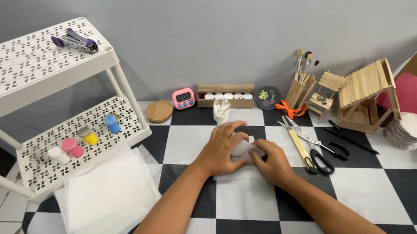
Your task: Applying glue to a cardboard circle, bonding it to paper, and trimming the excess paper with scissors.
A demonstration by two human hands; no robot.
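Note:
Both of my hands rest on a small folded piece of white paper (241,149) on the black-and-white checkered floor. My left hand (222,148) lies flat over its left part with fingers pressing down. My right hand (270,161) pinches the paper's right edge between thumb and fingers. Most of the paper is hidden beneath my hands.
A stack of white paper sheets (106,199) lies at left by a white perforated shelf (20,69) with small paint bottles (82,139) and a stapler (74,41). Scissors (320,157), brushes (305,70), a stick house (366,96) and a paper-disc stack (411,129) sit at right.

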